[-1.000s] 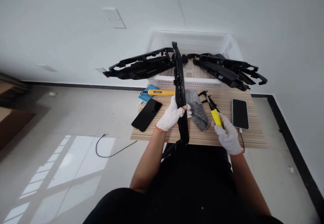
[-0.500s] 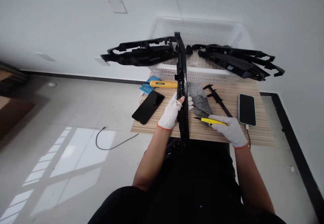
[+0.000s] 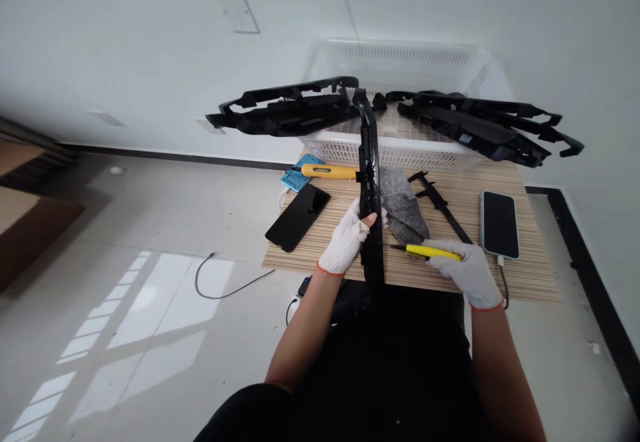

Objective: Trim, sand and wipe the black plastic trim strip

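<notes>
Left hand (image 3: pixel 347 242) is clamped round the long black plastic trim piece (image 3: pixel 371 162), holding it on edge at frame centre, its lower end down toward the lap. Right hand (image 3: pixel 467 271) is closed on a yellow utility knife (image 3: pixel 433 252), tip pointing at the piece, low over the slatted surface (image 3: pixel 530 282). The piece looks light, stiff but thin, so it probably flexes and is best gripped mid-length. A grey cloth (image 3: pixel 405 212) lies just beside it.
</notes>
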`<state>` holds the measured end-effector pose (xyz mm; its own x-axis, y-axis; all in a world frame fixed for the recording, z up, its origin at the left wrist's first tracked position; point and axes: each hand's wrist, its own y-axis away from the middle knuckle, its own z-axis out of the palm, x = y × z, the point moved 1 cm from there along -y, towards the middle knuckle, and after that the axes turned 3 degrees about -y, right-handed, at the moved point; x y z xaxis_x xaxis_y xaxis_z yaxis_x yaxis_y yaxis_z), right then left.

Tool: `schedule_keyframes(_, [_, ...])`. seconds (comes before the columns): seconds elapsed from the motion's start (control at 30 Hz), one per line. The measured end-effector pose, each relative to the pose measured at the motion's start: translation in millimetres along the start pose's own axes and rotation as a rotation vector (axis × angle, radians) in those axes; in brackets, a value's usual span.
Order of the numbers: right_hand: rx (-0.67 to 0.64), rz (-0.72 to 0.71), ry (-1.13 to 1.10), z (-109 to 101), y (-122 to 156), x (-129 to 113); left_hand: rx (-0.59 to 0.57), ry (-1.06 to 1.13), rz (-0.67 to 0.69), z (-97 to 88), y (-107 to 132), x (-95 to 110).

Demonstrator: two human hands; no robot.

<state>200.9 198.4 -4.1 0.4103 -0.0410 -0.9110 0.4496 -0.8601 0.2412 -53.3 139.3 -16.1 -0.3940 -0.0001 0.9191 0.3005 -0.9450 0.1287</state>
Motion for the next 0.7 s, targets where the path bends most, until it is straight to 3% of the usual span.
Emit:
schedule_keyframes(0.1, [-0.056,0.019,-0.007,-0.3,-0.8,0.3,0.030,-0.114,0.045,-0.8,1.1,3.3])
schedule_keyframes(0.23, [-0.026,0.004,-0.030,-0.2,-1.6,0.9,0.066,-0.180,0.061,1.8,-1.1,6.9])
schedule_keyframes(0.37, [0.034,-0.026,-0.017,-0.1,1.4,0.7,0.029,-0.113,0.054,4.2,-2.4,11.1])
schedule_keyframes(0.57, [-0.030,0.020,-0.021,-0.6,5.8,1.6,-0.091,-0.150,0.002,2.6,-0.9,29.4])
schedule_keyframes(0.7, [-0.051,0.032,-0.018,-0.5,5.9,4.4,-0.059,-0.242,0.088,2.8,-8.7,35.8])
